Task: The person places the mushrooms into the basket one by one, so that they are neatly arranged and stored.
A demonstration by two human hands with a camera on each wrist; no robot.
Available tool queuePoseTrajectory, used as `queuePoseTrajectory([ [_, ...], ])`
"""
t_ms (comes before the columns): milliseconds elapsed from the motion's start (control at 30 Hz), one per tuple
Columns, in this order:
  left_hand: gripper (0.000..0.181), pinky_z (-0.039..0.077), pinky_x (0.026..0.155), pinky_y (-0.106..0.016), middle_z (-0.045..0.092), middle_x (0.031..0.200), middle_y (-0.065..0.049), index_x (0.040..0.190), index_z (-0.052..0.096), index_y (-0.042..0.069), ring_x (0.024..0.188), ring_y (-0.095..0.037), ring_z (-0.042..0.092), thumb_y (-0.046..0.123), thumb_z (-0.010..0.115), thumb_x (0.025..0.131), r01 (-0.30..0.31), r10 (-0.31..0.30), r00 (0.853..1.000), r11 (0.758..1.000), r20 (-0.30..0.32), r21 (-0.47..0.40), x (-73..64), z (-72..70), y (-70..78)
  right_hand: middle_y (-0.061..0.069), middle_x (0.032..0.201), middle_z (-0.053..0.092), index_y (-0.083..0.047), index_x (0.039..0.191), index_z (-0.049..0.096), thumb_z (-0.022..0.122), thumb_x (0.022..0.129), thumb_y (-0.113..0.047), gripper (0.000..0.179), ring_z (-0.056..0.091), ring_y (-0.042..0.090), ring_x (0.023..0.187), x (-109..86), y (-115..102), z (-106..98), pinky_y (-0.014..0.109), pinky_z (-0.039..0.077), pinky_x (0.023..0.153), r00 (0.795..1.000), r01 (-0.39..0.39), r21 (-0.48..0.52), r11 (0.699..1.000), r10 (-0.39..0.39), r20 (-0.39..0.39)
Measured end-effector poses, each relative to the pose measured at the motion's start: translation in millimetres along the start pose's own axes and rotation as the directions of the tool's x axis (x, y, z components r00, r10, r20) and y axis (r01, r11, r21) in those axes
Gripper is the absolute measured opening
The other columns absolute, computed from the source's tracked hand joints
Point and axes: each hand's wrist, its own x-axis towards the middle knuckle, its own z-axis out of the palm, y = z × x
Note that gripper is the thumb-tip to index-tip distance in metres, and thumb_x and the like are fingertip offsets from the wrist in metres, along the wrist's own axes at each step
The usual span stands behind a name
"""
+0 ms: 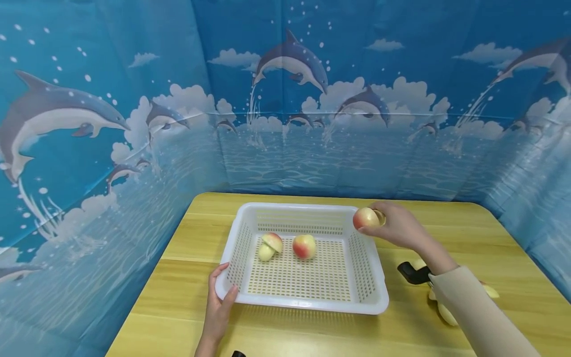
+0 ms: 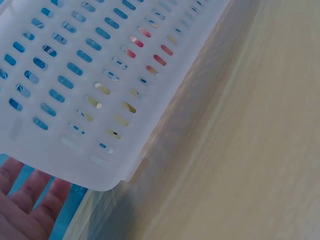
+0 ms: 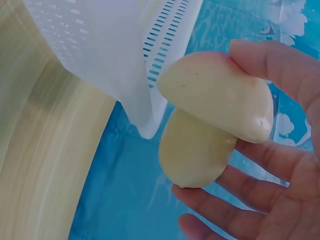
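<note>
In the head view a white plastic basket [image 1: 308,307] with slotted walls stands on the table. My left hand [image 1: 218,302] grips its near left corner, thumb over the rim. My right hand [image 1: 398,225] holds a toy mushroom [image 1: 366,218] over the basket's far right corner. In the right wrist view this mushroom [image 3: 215,100] shows a cream cap and thick stem, pinched between thumb and fingers. Inside the basket, one mushroom [image 1: 270,245] lies tipped with its stem toward me. Beside it is a round red-and-yellow piece [image 1: 304,246], with no stem visible.
Right of the basket, several pale yellow pieces [image 1: 447,315] lie on the wooden table [image 1: 178,292], partly hidden by my right sleeve [image 1: 477,310]. A black curved piece [image 1: 414,273] shows by my right wrist. A blue dolphin-printed curtain [image 1: 276,158] surrounds the table's back and sides.
</note>
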Motion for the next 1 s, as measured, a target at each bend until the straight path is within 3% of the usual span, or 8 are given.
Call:
queuePoseTrajectory([
  [233,0.051,0.045,0.093,-0.031,0.032,0.143,-0.019,0.141,0.026,0.005,0.123,-0.034,0.043,-0.002,0.044,0.094,0.007,-0.007,1.0,1.0,0.004,-0.008,0.4,-0.7,0.8,0.012,0.109,0.063,-0.001,0.118,0.06,0.076,0.077,-0.044,0.062,0.059,0.026,0.089,9.5,-5.6,5.2,0.044,0.047,0.07,0.998,0.049,-0.03,0.998,-0.048,0.04],
  [600,0.051,0.044,0.093,-0.031,0.03,0.144,-0.019,0.142,0.025,0.006,0.123,-0.035,0.042,0.0,0.043,0.095,0.02,-0.02,1.0,1.0,0.011,0.006,-0.4,0.2,4.5,0.011,0.106,0.063,0.0,0.119,0.059,0.076,0.077,-0.042,0.061,0.057,0.019,0.078,22.9,-14.2,10.2,0.033,0.044,0.06,0.991,0.076,-0.024,0.997,-0.073,0.115],
  [1000,0.051,0.045,0.092,-0.032,0.032,0.143,-0.02,0.141,0.025,0.005,0.122,-0.034,0.043,-0.001,0.044,0.094,0.017,-0.017,1.0,1.0,0.009,-0.003,-0.8,0.0,4.6,0.007,0.1,0.063,-0.002,0.116,0.061,0.077,0.076,-0.04,0.057,0.053,0.014,0.071,31.9,-23.7,13.5,0.032,0.042,0.056,0.98,0.121,-0.048,0.991,-0.112,0.164],
])
